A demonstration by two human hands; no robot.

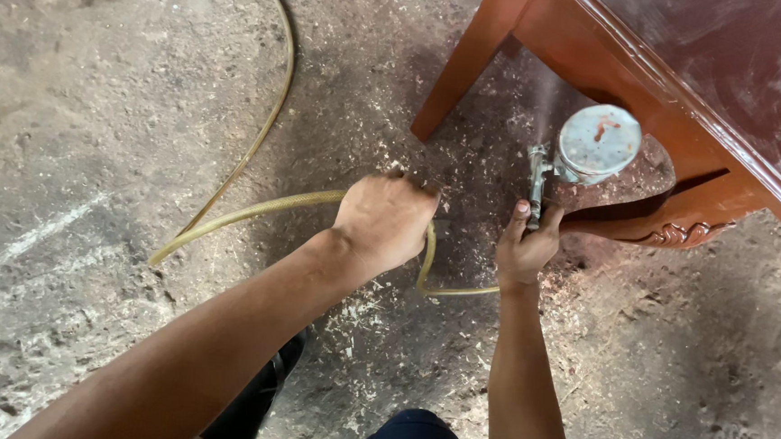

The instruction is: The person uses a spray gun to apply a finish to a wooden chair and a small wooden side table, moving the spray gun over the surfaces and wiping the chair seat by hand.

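So the person's right hand (526, 248) is wrapped tight around the handle of a spray gun (539, 179), which sits low and right of centre, tucked just under the near edge of a reddish-brown wooden table (687, 93). The gun's round metal cup (597, 144) rides on top, and that's probably where most of the weight is, so it likely feels top-heavy and wants to tip if the wrist goes slack. The handle is the obvious place to grab it, since the metal body looks hard and a bit slick with finish.

The left hand (383, 219) is closed in a fist around the yellowish air hose (255, 211), just left of the gun. The hose looks soft and bendy, looping away far-left across the dusty concrete floor (80, 119), so it probably drags and tugs on the gun unless slack is held up like this. A faint mist shows above the nozzle near the table leg (468, 57). The carved trim (679, 234) on the apron looks glossy, possibly wet, so best not touched.
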